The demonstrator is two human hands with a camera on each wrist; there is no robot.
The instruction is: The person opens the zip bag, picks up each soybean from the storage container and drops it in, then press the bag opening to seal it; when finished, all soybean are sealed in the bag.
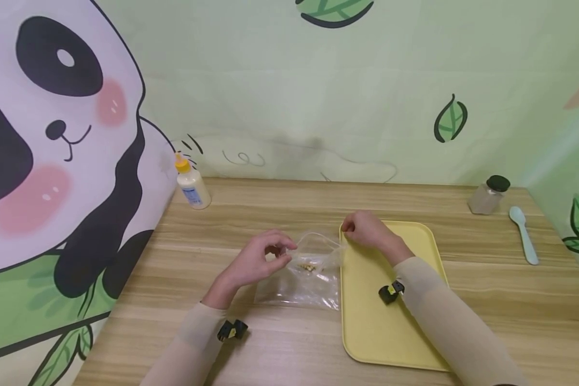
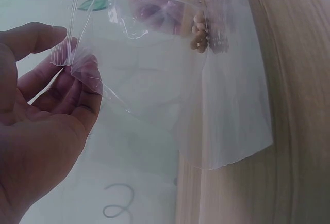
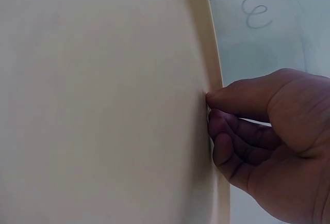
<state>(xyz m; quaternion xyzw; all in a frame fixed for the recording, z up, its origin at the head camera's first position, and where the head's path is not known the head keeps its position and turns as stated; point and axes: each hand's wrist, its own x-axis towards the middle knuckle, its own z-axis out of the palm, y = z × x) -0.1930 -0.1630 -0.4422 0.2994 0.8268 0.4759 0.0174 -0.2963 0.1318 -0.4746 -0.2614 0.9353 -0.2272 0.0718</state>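
In the head view a clear zip bag [image 1: 301, 287] rests on the table with its mouth raised. Several small round tan pieces, bean-like [image 2: 198, 32], are gathered inside it. My left hand [image 1: 260, 258] holds the bag's upper left edge; in the left wrist view the plastic passes between thumb and fingers. To the right of the bag lies a yellow tray [image 1: 391, 332]. My right hand [image 1: 366, 230] is at the tray's far left corner, where thumb and curled fingertips pinch the rim [image 3: 216, 59] in the right wrist view.
A glue bottle [image 1: 193, 187] with an orange cap stands at the back left of the wooden table [image 1: 280, 343]. At the back right are a black-lidded jar [image 1: 487, 197] and a light blue spoon [image 1: 525, 236]. A panda-print backdrop [image 1: 251, 107] rises behind.
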